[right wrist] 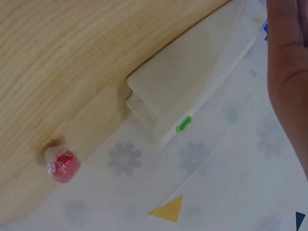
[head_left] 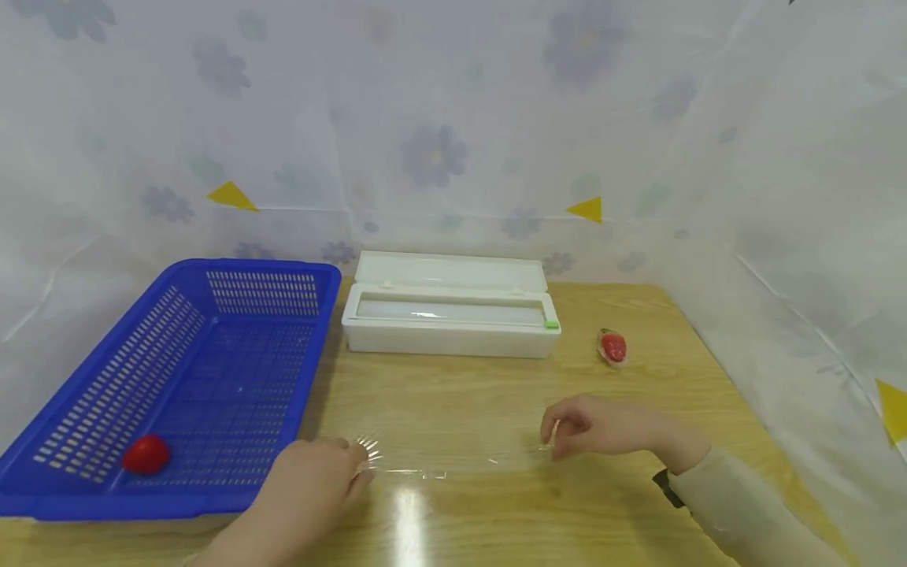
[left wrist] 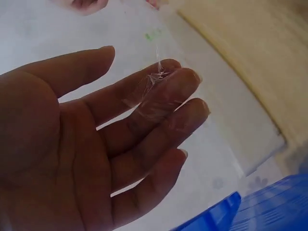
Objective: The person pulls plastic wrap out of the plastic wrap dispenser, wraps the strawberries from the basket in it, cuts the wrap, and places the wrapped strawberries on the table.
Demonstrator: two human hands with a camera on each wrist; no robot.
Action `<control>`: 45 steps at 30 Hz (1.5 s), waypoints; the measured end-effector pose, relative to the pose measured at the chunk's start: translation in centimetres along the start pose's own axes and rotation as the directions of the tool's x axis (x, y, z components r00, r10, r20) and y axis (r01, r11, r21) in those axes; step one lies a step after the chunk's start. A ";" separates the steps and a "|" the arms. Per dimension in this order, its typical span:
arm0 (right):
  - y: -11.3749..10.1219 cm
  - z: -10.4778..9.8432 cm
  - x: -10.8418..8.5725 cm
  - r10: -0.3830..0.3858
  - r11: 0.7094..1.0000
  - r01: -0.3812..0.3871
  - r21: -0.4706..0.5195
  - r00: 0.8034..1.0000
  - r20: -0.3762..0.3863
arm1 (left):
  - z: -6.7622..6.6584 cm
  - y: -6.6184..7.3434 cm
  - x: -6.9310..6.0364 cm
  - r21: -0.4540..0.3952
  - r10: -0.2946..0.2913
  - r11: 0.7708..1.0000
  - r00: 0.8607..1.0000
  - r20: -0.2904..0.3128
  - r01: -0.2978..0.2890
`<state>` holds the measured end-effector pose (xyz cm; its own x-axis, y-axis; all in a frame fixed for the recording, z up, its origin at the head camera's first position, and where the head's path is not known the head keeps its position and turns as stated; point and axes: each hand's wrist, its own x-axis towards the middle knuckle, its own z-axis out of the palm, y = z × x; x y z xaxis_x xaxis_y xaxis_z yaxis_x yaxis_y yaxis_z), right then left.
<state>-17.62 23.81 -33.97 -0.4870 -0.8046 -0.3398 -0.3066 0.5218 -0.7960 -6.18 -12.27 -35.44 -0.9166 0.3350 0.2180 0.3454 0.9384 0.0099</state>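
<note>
Centrally, a sheet of clear film (head_left: 445, 472) spans the gap between the two hands, above the table (head_left: 510, 520). The left hand (head_left: 312, 480) lies with fingers loosely extended and thumb apart, the film clinging to its fingertips; the right hand (head_left: 595, 425) appears to pinch the opposite end between curled finger and thumb. Beyond both grips stands the white dispenser box (head_left: 449, 339), lid raised; a wrapped strawberry (head_left: 612, 346) rests beyond the right. Probably light, limp and self-clinging, the film is best held at its outer corners, evenly taut.
</note>
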 end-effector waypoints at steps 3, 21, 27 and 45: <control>0.5 0.6 0.6 0.026 0.998 -0.028 -0.057 0.999 -0.027 | 1.4 0.3 0.2 -0.001 -0.010 1.000 0.998 0.068 0.010; 2.0 4.3 2.3 0.031 0.928 -0.045 -0.370 0.999 -0.043 | 5.2 -0.7 0.8 -0.196 0.086 0.979 0.979 0.185 -0.049; 2.8 5.3 2.4 0.147 0.906 -0.166 -0.390 0.986 -0.078 | 5.2 -0.3 0.6 -0.163 0.041 0.987 0.972 0.230 -0.003; 1.9 5.4 2.0 0.208 0.815 -0.288 -0.503 0.955 -0.210 | 5.7 0.2 0.0 -0.182 -0.017 0.982 0.983 0.184 0.052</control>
<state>-14.78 21.67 -38.90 -0.7009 -0.6004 -0.3850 -0.5210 0.7996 -0.2987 -7.27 -11.57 -40.98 -0.9439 0.3285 0.0345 0.3286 0.9233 0.1988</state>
